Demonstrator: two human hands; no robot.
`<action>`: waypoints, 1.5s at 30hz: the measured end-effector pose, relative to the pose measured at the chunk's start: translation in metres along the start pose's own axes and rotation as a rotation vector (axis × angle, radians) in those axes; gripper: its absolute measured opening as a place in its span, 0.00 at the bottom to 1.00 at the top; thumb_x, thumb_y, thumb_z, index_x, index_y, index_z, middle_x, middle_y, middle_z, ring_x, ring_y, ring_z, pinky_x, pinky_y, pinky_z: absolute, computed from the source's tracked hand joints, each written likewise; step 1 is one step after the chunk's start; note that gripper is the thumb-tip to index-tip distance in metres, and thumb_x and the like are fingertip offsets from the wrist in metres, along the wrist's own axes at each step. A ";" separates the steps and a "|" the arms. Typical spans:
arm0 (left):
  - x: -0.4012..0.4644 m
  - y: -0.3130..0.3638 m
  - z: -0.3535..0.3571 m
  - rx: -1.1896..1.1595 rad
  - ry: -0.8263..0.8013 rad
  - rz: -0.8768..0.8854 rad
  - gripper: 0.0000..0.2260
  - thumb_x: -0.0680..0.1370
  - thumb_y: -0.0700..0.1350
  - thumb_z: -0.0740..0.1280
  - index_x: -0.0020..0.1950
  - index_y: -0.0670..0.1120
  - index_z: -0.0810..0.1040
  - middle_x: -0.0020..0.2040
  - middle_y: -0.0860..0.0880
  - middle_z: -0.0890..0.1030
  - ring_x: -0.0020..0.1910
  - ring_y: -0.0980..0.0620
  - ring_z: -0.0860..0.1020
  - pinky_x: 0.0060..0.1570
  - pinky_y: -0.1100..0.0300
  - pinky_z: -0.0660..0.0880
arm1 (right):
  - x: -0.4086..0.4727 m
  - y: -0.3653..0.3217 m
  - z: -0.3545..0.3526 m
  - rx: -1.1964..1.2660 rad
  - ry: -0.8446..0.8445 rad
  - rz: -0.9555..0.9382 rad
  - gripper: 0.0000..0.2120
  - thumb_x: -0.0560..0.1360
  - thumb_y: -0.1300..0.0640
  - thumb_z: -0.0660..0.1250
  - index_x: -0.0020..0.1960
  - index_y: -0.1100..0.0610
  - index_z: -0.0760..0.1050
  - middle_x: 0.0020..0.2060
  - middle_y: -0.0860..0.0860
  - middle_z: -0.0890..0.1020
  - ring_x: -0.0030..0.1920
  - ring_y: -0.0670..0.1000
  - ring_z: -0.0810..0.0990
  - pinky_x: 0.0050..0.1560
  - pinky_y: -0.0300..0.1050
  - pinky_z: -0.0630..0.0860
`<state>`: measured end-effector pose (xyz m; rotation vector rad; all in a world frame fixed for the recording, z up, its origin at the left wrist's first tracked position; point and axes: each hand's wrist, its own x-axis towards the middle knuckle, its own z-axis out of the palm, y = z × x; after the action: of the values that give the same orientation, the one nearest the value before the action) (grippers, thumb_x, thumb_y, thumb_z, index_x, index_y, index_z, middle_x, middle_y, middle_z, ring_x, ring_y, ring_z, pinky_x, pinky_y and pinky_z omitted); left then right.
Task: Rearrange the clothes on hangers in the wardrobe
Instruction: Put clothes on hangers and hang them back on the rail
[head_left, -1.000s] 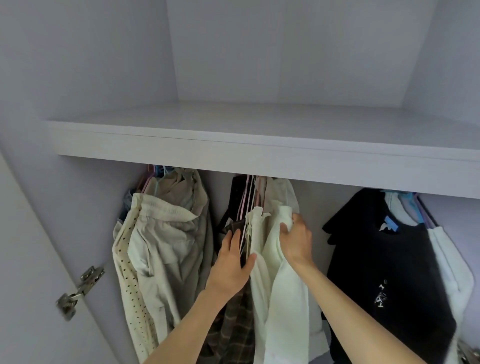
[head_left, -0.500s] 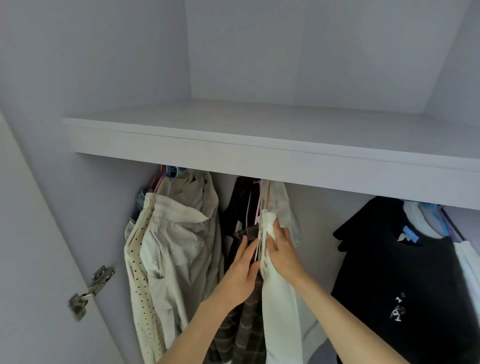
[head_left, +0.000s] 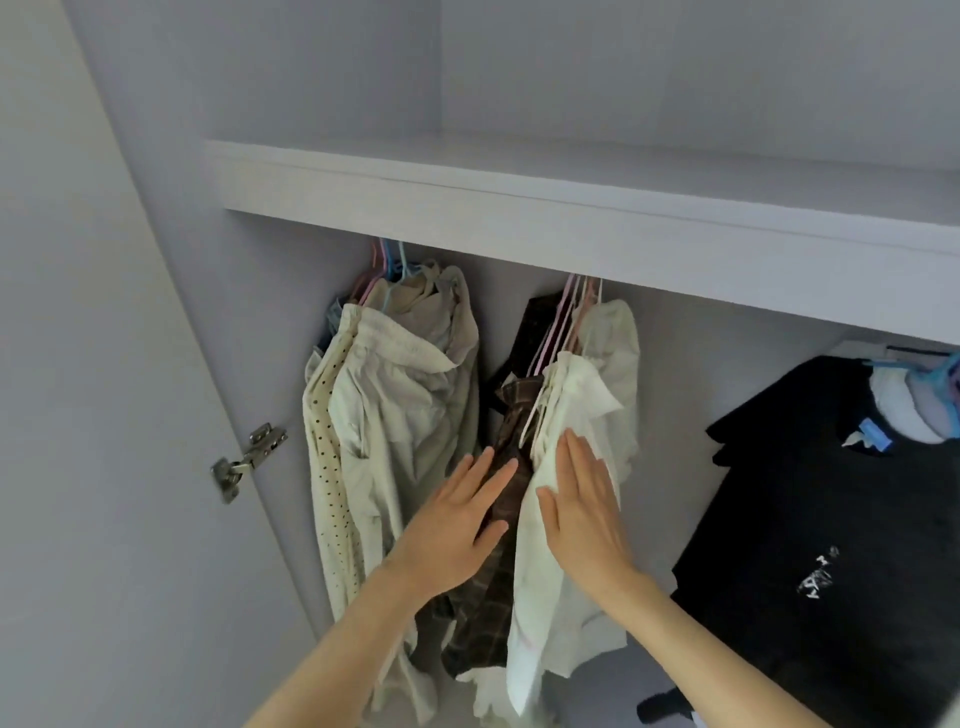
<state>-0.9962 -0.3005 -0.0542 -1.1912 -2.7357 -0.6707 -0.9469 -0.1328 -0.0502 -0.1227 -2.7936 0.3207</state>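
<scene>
Clothes hang in bunches under the wardrobe shelf (head_left: 519, 218). A cream group with a dotted garment (head_left: 395, 415) hangs at the left on pink and blue hangers (head_left: 387, 270). In the middle hang a brown plaid shirt (head_left: 498, 597) and a white shirt (head_left: 566, 587) on pink hangers (head_left: 569, 317). My left hand (head_left: 457, 519) lies flat, fingers straight, on the plaid shirt. My right hand (head_left: 584, 504) presses flat against the white shirt. Neither hand holds anything.
A black top with a white print (head_left: 810, 519) hangs at the right, with white clothes on a blue hanger (head_left: 930, 374) behind it. The open door with a metal hinge (head_left: 244, 462) stands at the left. The rail is hidden behind the shelf front.
My right hand has let go of the white shirt's top and slid down, now flat on it. My left hand has flattened on the plaid shirt. The view has swung left.
</scene>
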 end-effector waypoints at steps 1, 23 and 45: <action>-0.012 -0.001 0.000 0.049 0.017 -0.037 0.28 0.81 0.52 0.55 0.71 0.61 0.37 0.75 0.55 0.37 0.74 0.54 0.38 0.74 0.56 0.46 | -0.007 -0.001 0.004 -0.011 0.009 -0.025 0.34 0.78 0.42 0.29 0.74 0.63 0.45 0.74 0.57 0.53 0.74 0.57 0.53 0.75 0.47 0.40; -0.475 0.064 0.016 0.277 0.288 -1.253 0.24 0.77 0.59 0.51 0.70 0.50 0.64 0.68 0.42 0.71 0.68 0.42 0.60 0.58 0.41 0.69 | -0.232 -0.250 0.076 0.096 -0.279 -0.970 0.30 0.72 0.41 0.53 0.69 0.57 0.65 0.65 0.56 0.74 0.65 0.57 0.72 0.68 0.56 0.56; -0.845 0.305 0.043 0.021 0.628 -2.405 0.30 0.77 0.64 0.44 0.77 0.54 0.46 0.77 0.49 0.42 0.75 0.48 0.39 0.73 0.50 0.43 | -0.617 -0.521 0.062 0.245 -0.590 -2.023 0.26 0.72 0.43 0.60 0.64 0.56 0.74 0.59 0.53 0.79 0.61 0.56 0.77 0.60 0.57 0.70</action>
<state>-0.1884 -0.6717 -0.1905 2.3001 -1.9624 -0.5999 -0.4102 -0.7258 -0.1758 2.7373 -1.7720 0.0939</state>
